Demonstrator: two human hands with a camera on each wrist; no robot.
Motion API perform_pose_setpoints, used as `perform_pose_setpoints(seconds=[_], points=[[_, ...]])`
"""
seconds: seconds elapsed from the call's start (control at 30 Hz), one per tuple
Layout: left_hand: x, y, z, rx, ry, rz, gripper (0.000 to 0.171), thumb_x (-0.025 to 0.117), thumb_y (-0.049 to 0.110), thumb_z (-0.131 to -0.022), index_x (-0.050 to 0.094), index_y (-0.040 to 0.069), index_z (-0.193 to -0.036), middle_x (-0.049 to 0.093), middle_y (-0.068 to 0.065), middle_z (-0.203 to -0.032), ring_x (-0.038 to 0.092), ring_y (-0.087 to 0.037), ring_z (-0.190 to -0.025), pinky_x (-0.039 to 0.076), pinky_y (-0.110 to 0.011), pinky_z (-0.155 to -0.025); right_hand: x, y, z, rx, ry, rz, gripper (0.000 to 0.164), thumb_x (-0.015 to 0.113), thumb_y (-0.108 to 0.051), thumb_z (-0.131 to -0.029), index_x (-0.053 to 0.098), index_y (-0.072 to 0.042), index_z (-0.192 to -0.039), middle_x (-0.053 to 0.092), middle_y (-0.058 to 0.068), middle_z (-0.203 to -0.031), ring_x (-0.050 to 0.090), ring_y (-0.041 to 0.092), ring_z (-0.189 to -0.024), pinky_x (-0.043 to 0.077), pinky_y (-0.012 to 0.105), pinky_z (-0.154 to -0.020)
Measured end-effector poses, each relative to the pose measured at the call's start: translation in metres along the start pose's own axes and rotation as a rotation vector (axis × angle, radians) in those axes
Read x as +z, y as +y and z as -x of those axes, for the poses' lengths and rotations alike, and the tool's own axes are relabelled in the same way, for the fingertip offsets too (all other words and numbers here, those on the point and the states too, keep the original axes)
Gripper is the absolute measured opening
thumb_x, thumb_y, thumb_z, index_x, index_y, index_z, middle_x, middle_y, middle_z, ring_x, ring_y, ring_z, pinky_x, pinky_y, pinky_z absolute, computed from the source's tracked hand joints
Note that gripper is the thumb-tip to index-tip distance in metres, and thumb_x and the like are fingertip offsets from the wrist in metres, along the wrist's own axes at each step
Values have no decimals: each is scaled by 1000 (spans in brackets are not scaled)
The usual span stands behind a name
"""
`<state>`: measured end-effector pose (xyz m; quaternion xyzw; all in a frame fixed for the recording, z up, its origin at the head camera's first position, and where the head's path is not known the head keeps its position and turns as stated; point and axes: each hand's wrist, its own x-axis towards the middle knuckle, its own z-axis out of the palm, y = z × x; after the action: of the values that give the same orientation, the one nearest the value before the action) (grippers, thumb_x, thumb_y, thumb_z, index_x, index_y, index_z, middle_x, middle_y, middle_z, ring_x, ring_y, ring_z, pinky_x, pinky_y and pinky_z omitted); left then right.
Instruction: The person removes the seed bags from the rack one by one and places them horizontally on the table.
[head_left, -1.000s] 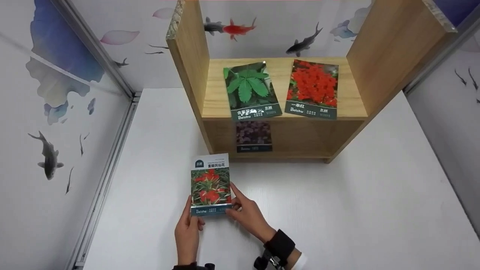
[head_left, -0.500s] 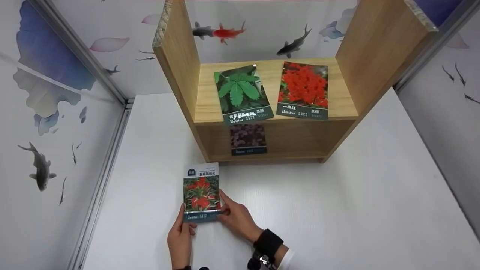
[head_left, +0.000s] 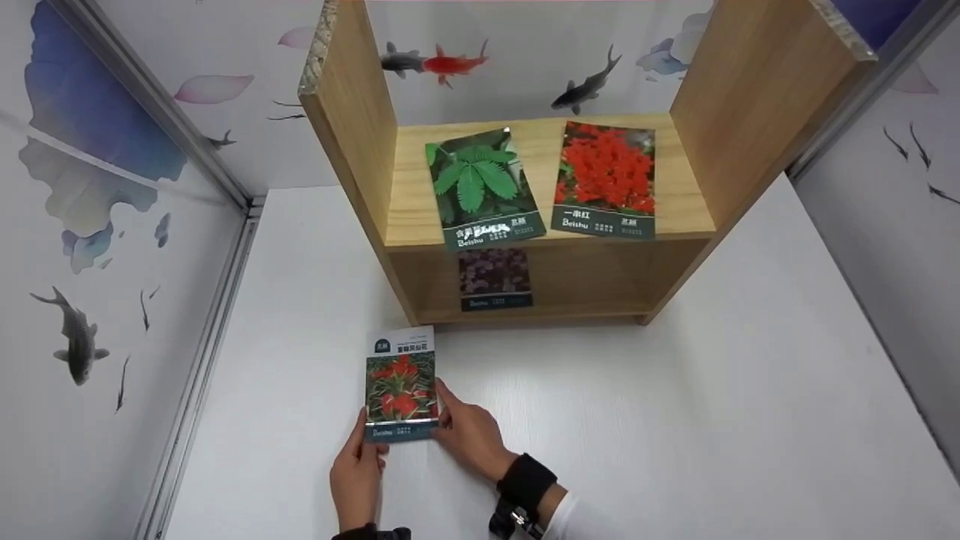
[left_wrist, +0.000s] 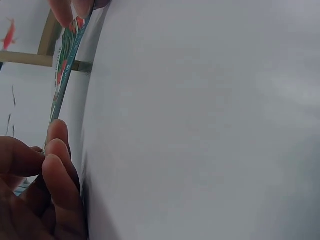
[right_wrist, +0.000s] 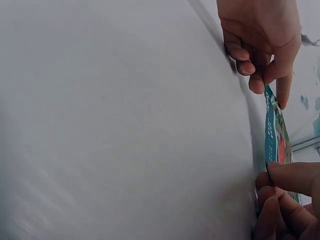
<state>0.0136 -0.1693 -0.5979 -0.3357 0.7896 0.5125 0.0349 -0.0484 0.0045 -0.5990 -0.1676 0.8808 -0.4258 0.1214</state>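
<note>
A seed packet (head_left: 401,390) with a picture of red flowers lies face up between my two hands, in front of the wooden shelf's left leg. My left hand (head_left: 356,476) pinches its lower left edge, thumb near the bottom corner. On the opposite side, my right hand (head_left: 472,439) pinches the lower right edge. From the left wrist, the packet (left_wrist: 67,62) is seen nearly edge-on, close above the white table. The right wrist view has the packet's dark teal bottom band (right_wrist: 270,132) running between both hands.
A wooden shelf unit (head_left: 555,244) stands behind the hands. Its upper board carries a green-leaf packet (head_left: 484,184) and a red-flower packet (head_left: 606,176). A purple-flower packet (head_left: 495,277) is on the lower level. Printed walls (head_left: 82,225) enclose the white table (head_left: 600,420).
The head view has shifted a little. Both hands have brought the held packet slightly down and toward me, so its top no longer overlaps the shelf's leg as much. Both grips stay the same.
</note>
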Motion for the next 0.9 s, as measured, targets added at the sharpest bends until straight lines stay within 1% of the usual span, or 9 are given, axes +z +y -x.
perform_pose_setpoints(seconds=[0.1, 0.3, 0.37, 0.53, 0.6, 0.7, 0.8, 0.83, 0.9], points=[[0, 1, -1, 4, -7, -27, 42, 43, 31, -95, 37, 26, -137, 59, -4, -79, 52, -17, -67, 42, -25, -53, 1, -1, 0, 6, 0, 21, 79, 72, -14, -72, 31, -13, -140, 50, -17, -65, 44, 0, -53, 35, 20, -49], [2, 1, -3, 49, -4, -160, 45, 39, 17, -95, 34, 20, -139, 57, -2, -75, 51, -16, -60, 40, -26, -51, 1, -3, -2, -2, -10, 59, 79, 71, -13, -72, 30, -10, -140, 49, -17, -63, 43, 0, -50, 34, 20, -46], [2, 3, -3, 56, -7, -195, 45, 38, 15, -95, 33, 17, -140, 57, -2, -73, 50, -15, -58, 39, -27, -50, 0, -3, -3, -5, -11, 73, 79, 70, -12, -72, 31, -10, -139, 48, -18, -61, 43, 0, -49, 33, 20, -45], [2, 7, -5, 39, -24, -235, 45, 37, 17, -95, 32, 11, -139, 56, -4, -73, 50, -16, -57, 39, -28, -50, -1, -5, -5, 9, -26, 99, 78, 69, -13, -71, 31, -9, -139, 47, -17, -60, 41, 2, -48, 32, 21, -44], [2, 8, -5, 44, -24, -250, 45, 38, 18, -95, 33, 9, -139, 59, -6, -78, 52, -16, -61, 40, -28, -52, -2, -6, -6, 19, -42, 112, 78, 69, -14, -71, 30, -9, -139, 47, -17, -60, 41, 3, -48, 32, 22, -44], [2, 9, -6, 48, -20, -281, 46, 40, 22, -94, 35, 8, -138, 60, -8, -81, 51, -17, -67, 39, -28, -54, -4, -7, -8, 37, -73, 142, 80, 69, -16, -71, 29, -6, -139, 47, -15, -59, 41, 5, -48, 32, 23, -44], [2, 9, -6, 56, -16, -309, 48, 41, 27, -94, 36, 7, -137, 60, -6, -80, 48, -17, -68, 37, -27, -54, -7, -8, -10, 50, -107, 165, 80, 70, -18, -71, 29, -3, -138, 48, -13, -58, 42, 7, -49, 33, 24, -45], [1, 10, -7, 53, -18, -309, 48, 41, 28, -94, 36, 8, -137, 57, -4, -75, 47, -17, -65, 36, -27, -52, -8, -9, -11, 50, -116, 169, 80, 70, -18, -71, 29, -2, -138, 48, -12, -58, 42, 8, -50, 33, 24, -45], [0, 9, -8, 56, -26, -300, 49, 41, 30, -94, 36, 8, -137, 57, -3, -71, 49, -16, -60, 37, -27, -50, -9, -9, -12, 53, -130, 177, 80, 70, -18, -71, 29, 0, -137, 51, -9, -59, 44, 8, -51, 35, 25, -46]])
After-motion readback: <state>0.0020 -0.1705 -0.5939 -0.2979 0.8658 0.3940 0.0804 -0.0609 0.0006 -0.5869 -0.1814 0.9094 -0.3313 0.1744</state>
